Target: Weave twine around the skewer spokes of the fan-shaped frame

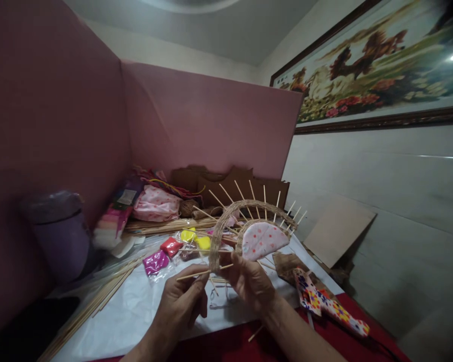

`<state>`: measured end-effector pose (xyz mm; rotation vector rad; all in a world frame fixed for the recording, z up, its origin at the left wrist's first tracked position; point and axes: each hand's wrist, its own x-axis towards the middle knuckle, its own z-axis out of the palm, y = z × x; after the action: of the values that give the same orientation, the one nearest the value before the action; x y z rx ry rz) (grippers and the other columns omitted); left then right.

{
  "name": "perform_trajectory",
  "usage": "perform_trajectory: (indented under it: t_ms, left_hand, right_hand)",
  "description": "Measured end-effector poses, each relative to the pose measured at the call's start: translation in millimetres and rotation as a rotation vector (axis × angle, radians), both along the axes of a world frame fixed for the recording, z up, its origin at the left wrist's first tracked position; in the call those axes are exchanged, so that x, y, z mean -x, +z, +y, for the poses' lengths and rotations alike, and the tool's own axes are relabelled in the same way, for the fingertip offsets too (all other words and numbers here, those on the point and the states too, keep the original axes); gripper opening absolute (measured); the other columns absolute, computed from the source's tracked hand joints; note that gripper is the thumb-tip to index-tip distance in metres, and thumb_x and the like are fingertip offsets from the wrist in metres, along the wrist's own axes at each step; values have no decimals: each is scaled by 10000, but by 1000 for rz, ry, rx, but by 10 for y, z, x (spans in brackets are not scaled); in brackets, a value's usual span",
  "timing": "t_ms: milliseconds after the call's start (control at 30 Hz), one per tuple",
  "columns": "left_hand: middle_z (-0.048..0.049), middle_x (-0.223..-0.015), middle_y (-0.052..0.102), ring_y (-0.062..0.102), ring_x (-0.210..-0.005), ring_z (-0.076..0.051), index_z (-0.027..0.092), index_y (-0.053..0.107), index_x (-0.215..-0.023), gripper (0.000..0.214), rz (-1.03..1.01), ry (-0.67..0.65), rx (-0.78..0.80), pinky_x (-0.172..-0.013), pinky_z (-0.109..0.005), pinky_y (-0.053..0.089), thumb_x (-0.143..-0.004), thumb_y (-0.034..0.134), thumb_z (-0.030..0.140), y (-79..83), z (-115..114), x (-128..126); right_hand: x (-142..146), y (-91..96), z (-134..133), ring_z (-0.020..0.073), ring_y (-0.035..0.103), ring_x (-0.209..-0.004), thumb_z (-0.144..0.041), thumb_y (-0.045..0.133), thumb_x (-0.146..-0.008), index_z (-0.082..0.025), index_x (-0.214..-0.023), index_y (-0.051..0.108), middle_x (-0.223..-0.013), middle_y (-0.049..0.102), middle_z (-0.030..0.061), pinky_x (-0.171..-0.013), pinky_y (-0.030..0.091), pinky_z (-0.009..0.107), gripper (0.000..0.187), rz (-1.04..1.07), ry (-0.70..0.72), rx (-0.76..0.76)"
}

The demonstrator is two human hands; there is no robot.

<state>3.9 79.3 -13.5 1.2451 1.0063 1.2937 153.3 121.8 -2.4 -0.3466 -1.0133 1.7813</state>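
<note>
I hold up a half-round woven piece [249, 221]: a pink dotted fabric half-disc [262, 240] ringed by twine woven through radiating wooden skewers. My left hand [181, 306] pinches the lowest skewer [200, 274] at the weave's left end, fingers closed. My right hand [251, 281] grips the piece from below at its base, fingers closed round it.
Small bags of coloured clay [173, 249] lie on white paper [136, 311]. A bundle of skewers [94, 301] lies at left beside a purple bin [58, 231]. Fabric scraps [154, 203] and cardboard pieces [230, 183] sit at the back. Flowered scissors-like fabric strips [324, 301] lie right, on red cloth.
</note>
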Motion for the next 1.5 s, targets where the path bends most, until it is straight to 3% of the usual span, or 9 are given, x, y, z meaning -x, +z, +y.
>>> perform_trajectory:
  t_ms: [67, 167, 400, 800, 1267, 1500]
  left_hand:
    - [20, -366, 527, 289, -251, -46, 96, 604, -1048, 570, 1, -14, -1, -287, -156, 183, -724, 584, 565, 15, -2, -4]
    - [21, -368, 525, 286, -254, -42, 89, 609, -1037, 578, 5, -12, -13, -288, -157, 189, -711, 594, 567, 35, -16, -18]
    - [17, -388, 534, 303, -262, -37, 95, 640, -906, 457, 60, -28, -37, -297, -159, 201, -740, 587, 517, 30, 3, 8]
    - [27, -409, 532, 304, -282, -28, 135, 611, -701, 368, 154, 8, -157, -292, -155, 190, -767, 573, 495, 8, 41, 28]
    - [40, -369, 492, 308, -294, -35, 154, 582, -605, 348, 199, 129, -226, -316, -165, 208, -757, 593, 466, -18, 100, 48]
    - [36, -416, 507, 379, -379, -45, 145, 617, -635, 300, 212, 82, -246, -389, -163, 271, -789, 591, 401, -45, 126, 91]
  right_hand:
    - [9, -5, -21, 226, 604, -905, -386, 714, -710, -157, -844, 711, -920, 699, 89, -790, 433, 355, 265, -25, 30, -34]
    - [13, -10, -34, 212, 603, -910, -292, 707, -711, -153, -846, 708, -941, 697, 79, -795, 433, 334, 194, -54, 20, -6]
    - [-11, -1, -1, 120, 590, -678, -125, 688, -616, -166, -832, 689, -780, 701, 12, -601, 432, 220, 220, -8, -65, 146]
    - [-38, -15, -4, 138, 616, -696, -102, 632, -599, -154, -827, 689, -795, 705, 26, -648, 465, 248, 240, -43, -32, 140]
    - [-11, -50, 9, 107, 612, -669, -124, 667, -651, -126, -790, 685, -796, 703, 42, -555, 464, 188, 140, -72, 19, 127]
    - [-37, -88, 15, 120, 624, -717, -129, 663, -637, -109, -827, 696, -808, 708, 47, -659, 498, 221, 194, -124, 19, 135]
